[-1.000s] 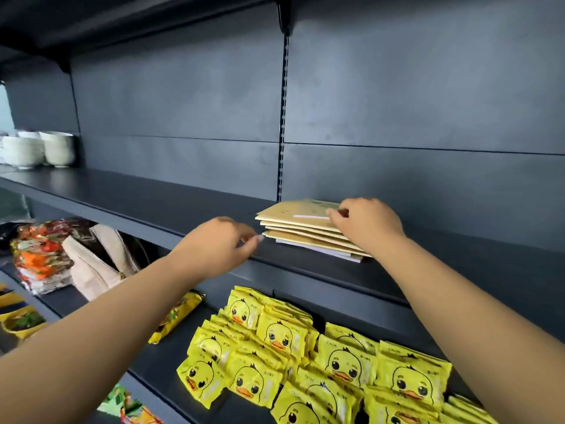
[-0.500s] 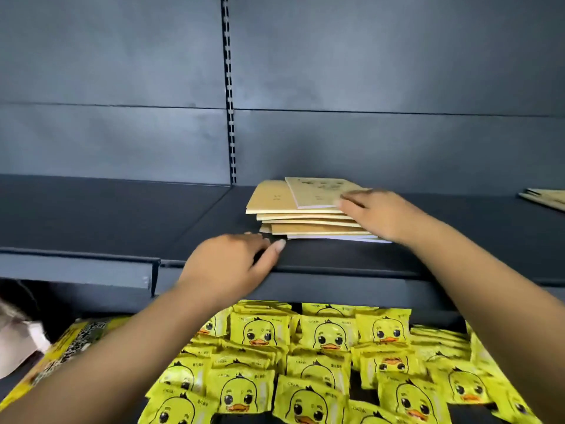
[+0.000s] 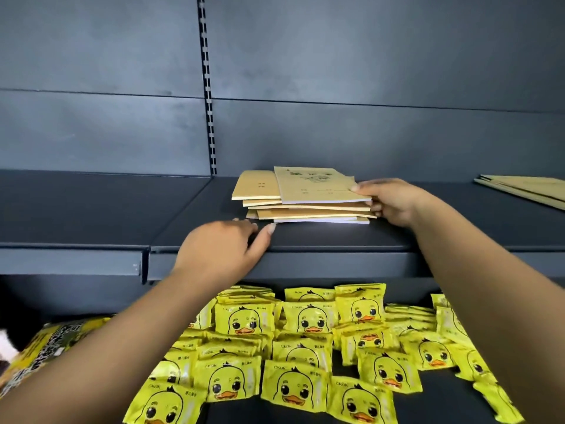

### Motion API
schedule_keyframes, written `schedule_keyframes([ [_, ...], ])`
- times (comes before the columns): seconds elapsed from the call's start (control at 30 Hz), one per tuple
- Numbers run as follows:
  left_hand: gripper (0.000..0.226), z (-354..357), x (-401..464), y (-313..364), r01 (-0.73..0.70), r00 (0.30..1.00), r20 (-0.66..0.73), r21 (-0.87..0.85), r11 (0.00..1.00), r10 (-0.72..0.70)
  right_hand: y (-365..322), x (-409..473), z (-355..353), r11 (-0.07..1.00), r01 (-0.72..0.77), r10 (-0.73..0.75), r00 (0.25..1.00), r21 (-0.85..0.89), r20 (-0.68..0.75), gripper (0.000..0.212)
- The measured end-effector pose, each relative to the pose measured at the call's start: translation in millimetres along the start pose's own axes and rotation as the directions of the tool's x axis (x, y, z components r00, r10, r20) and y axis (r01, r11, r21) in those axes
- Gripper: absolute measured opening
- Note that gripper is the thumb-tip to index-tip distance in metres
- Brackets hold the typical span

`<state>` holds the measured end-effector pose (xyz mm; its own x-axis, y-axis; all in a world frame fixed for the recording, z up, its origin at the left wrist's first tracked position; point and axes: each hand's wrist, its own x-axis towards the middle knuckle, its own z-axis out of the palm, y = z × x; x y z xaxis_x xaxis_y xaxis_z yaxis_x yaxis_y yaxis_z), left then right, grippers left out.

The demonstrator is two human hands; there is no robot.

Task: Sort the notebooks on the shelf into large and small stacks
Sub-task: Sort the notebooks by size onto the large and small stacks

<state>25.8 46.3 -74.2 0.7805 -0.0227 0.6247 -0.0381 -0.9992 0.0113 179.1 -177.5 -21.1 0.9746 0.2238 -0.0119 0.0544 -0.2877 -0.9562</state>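
Right hand (image 3: 394,201) pinched top notebook (image 3: 318,185) off mixed stack (image 3: 305,209); left hand (image 3: 223,249), fingers loose, rested before stack. Next: lift clear, judge size.

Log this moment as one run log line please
right hand: pinching top notebook | left hand: open on shelf edge, beside notebook stack | second notebooks: far right

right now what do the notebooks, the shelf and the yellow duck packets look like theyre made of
Notebooks: matte tan kraft-paper covers over white pages, seen as pale edges in the stack.
Shelf: probably painted sheet metal, dark grey and matte, with a folded front lip and slotted upright.
Duck packets: glossy plastic film, with crinkles and bright highlights.
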Motion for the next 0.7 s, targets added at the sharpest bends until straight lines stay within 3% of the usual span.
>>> schedule_keyframes([
  [0.1, 0.072, -9, 4, 1, 0.076, 0.994, 0.083, -0.051, 0.996, -0.071, 5, -5, -12, 0.991, -0.014, 0.01, 0.999, 0.13, 0.032, 0.007],
  [0.17, 0.072, -19, 13, -3, 0.179, 0.983, 0.062, -0.114, 0.977, -0.173, 4, -11, -13, 0.991, -0.032, 0.028, 0.999, 0.129, 0.034, 0.012],
  [0.3, 0.06, -27, 49, -21, 0.341, 0.938, -0.053, -0.045, 0.939, -0.343, -7, -14, 2, 0.988, -0.055, 0.051, 0.998, -0.143, -0.028, 0.036],
  [0.4, 0.06, -12, 65, -27, 0.393, 0.915, 0.062, 0.076, 0.916, -0.398, -12, -12, 11, 0.957, -0.075, 0.058, 0.996, -0.281, -0.069, 0.042],
  [0.53, 0.059, 5, 76, -25, 0.509, 0.851, 0.244, -0.164, 0.845, -0.465, -14, -14, 12, 0.948, -0.09, 0.067, 0.994, -0.305, -0.083, 0.039],
  [0.6, 0.055, 5, 81, -22, 0.53, 0.846, 0.245, -0.298, 0.794, -0.473, -15, -18, 13, 0.96, -0.088, 0.068, 0.994, -0.268, -0.083, 0.031],
  [0.7, 0.052, 4, 81, -23, 0.558, 0.824, 0.21, -0.46, 0.691, -0.526, -14, -28, 11, 0.997, -0.049, 0.044, 0.996, -0.06, -0.077, 0.015],
])
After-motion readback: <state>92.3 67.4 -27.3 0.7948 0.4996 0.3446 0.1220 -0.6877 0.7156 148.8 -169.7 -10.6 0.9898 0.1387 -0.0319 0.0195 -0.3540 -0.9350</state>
